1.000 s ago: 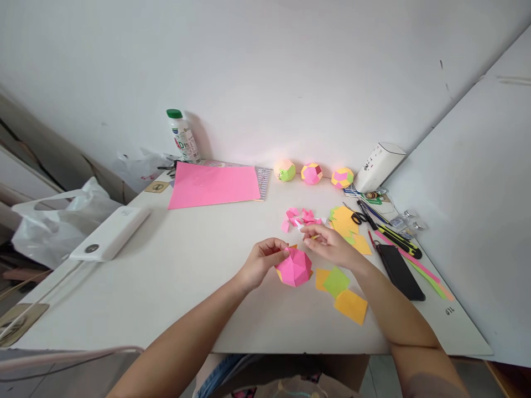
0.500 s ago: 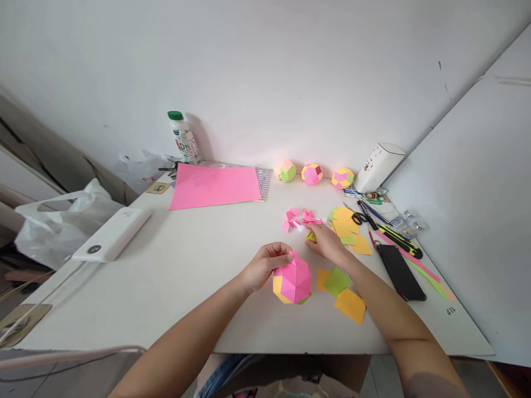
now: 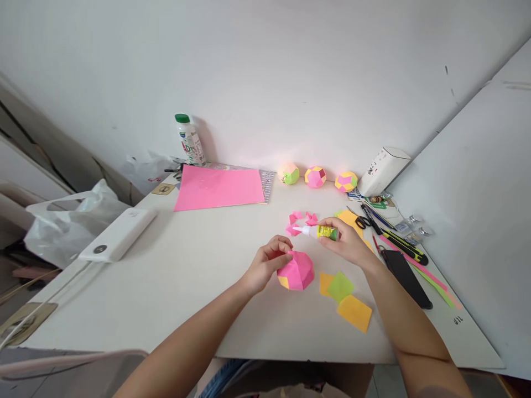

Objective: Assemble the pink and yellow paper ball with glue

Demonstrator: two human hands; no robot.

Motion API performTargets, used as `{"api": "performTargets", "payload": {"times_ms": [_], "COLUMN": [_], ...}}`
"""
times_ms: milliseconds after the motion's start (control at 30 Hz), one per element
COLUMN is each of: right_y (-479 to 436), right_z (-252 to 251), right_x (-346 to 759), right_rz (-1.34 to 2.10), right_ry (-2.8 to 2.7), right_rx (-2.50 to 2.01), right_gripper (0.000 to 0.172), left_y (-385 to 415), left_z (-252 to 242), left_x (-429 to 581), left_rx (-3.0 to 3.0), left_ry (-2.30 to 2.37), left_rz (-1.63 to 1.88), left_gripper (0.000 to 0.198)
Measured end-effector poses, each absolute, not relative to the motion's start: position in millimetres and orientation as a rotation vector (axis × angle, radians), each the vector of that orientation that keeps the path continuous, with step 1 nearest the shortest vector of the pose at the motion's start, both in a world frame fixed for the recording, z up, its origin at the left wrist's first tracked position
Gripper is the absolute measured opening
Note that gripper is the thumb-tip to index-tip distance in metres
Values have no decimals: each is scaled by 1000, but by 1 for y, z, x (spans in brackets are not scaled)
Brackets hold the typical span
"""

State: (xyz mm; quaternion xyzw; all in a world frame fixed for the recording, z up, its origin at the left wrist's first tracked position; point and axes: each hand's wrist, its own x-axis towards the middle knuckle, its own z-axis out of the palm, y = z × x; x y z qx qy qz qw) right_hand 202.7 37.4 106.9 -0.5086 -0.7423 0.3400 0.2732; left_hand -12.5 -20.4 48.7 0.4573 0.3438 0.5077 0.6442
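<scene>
My left hand (image 3: pixel 270 262) pinches the top edge of a faceted paper ball (image 3: pixel 296 272), mostly pink with a yellow patch low on its left. In my right hand (image 3: pixel 345 241) is a small glue bottle (image 3: pixel 324 231) with a yellow and green label, lying sideways in the fingers. Its white nozzle points left, above and apart from the ball. Folded pink paper pieces (image 3: pixel 291 229) lie on the table just behind the nozzle. To the right of the ball are a green paper square (image 3: pixel 340 286) and an orange paper piece (image 3: pixel 355 313).
Three finished-looking paper balls (image 3: pixel 316 177) stand along the wall. Pink sheets (image 3: pixel 222 187) lie at the back left beside a bottle (image 3: pixel 191 141). On the right are scissors (image 3: pixel 362 221), a cutter (image 3: pixel 404 246) and a black phone (image 3: pixel 405 277). A white power bank (image 3: pixel 118 235) sits at left.
My right hand has lifted the glue bottle off the table and turned it so the nozzle points left. The paper ball has tilted in my left hand, showing less yellow. The view has shifted slightly.
</scene>
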Motion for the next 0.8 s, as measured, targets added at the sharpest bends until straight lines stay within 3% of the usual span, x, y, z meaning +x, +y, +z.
{"api": "performTargets", "payload": {"times_ms": [567, 800], "right_y": [29, 26], "right_z": [115, 115], "right_x": [204, 201], "right_rz": [1046, 994], "right_ry": [-1912, -1541], "right_rx": [-1398, -1070], "right_gripper": [35, 28], "left_y": [-23, -23], "left_z": [46, 47], "left_x": [-13, -11], "left_rx": [1138, 1151], "left_ry": [765, 682], "left_rz": [1181, 1191], "left_gripper": [16, 13]}}
